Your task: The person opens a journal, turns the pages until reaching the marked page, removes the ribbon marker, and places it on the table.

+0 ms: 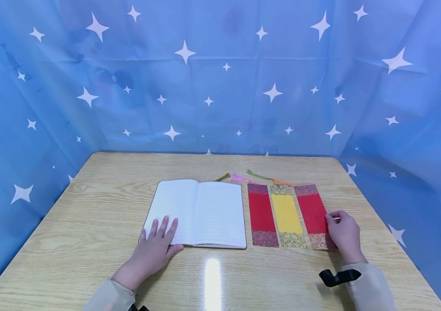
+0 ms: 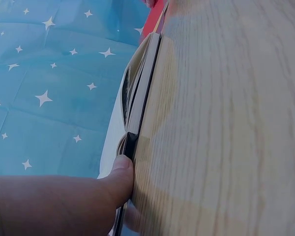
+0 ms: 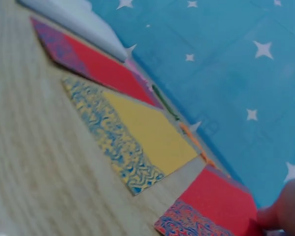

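Note:
An open notebook (image 1: 220, 211) with lined white pages lies on the table. My left hand (image 1: 154, 250) rests on its left page, fingers spread, the thumb (image 2: 119, 179) at the lower edge. To the notebook's right lie three bookmarks side by side: a red bookmark (image 1: 261, 211), a yellow bookmark (image 1: 285, 214) and another red bookmark (image 1: 313, 211) at the far right, each with patterned ends. My right hand (image 1: 344, 233) pinches the right edge of the far-right red bookmark; in the right wrist view only part of that hand (image 3: 287, 209) shows.
Behind the bookmarks lie an orange tassel (image 1: 282, 183), a green tassel (image 1: 258, 175) and a pink tassel (image 1: 240, 177). An olive tassel (image 1: 223, 177) sticks out behind the notebook. Blue star-patterned cloth (image 1: 220, 112) stands around the wooden table (image 1: 100, 207).

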`<state>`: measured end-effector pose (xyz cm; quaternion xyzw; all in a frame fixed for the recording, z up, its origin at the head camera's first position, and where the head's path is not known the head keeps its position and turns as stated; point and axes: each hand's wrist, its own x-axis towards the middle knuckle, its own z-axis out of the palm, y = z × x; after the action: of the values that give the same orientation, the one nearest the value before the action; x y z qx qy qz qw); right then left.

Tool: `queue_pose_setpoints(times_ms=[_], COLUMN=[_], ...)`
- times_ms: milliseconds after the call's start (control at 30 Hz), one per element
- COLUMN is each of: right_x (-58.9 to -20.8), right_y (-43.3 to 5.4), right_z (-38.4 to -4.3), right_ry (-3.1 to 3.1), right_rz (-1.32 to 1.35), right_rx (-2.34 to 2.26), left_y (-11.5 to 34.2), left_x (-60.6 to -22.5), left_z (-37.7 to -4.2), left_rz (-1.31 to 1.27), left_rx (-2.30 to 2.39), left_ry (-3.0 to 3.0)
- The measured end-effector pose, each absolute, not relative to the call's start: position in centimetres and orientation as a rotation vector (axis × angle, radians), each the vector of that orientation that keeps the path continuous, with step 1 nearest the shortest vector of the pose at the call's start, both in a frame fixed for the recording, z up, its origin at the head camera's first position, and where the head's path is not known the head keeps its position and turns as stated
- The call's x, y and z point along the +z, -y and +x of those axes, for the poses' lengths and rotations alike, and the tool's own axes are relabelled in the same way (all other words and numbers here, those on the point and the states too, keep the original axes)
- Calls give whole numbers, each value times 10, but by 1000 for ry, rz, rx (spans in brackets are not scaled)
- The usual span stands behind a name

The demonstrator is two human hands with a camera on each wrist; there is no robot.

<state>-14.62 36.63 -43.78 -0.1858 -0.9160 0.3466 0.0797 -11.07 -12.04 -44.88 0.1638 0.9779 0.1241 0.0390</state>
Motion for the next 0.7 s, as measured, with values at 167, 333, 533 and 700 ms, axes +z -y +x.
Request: queue_pose_setpoints(times_ms=[167,333,533,700], right_x=[-434,-433,-431,-430], right_y=[-363,-361,-358,-351], right_z=[-144,-143,-142,-139], right_ry=[2819,2863,2891,2908], right_rz=[-545,-565,-576,-559], right_rx=[835,729,690,724], left_y=[120,120,119,119], left_x=[-449,-447,-445,-445], left_z=[-111,-110,-110,-110], left_rz=[503,501,501,499], left_rx=[388,381,376,378], left_ry=[-3002,-3000,-3001,-2997])
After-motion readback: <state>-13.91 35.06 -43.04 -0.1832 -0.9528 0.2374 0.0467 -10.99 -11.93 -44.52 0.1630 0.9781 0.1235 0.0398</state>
